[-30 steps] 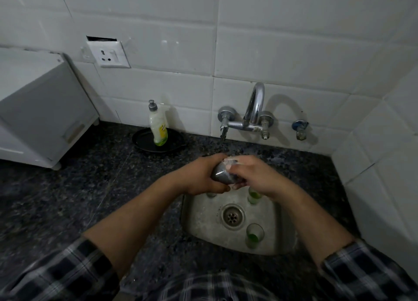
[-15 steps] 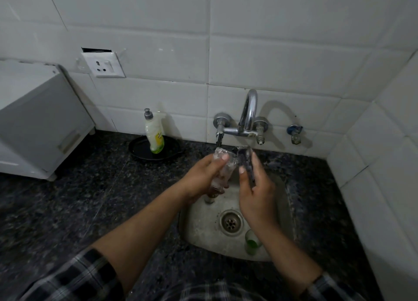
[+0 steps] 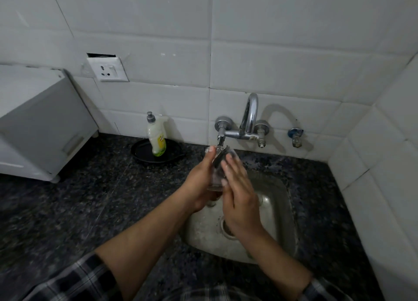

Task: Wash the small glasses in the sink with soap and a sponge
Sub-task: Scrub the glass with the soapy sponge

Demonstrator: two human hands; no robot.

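Glass (image 3: 217, 173) gripped by left hand (image 3: 199, 185) — right hand (image 3: 239, 201) open against it — over steel sink (image 3: 277, 212).

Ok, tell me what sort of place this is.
Most likely a home kitchen: a small steel sink set in a dark granite counter, a wall tap on white tiles, and a dish soap bottle on a black plate.
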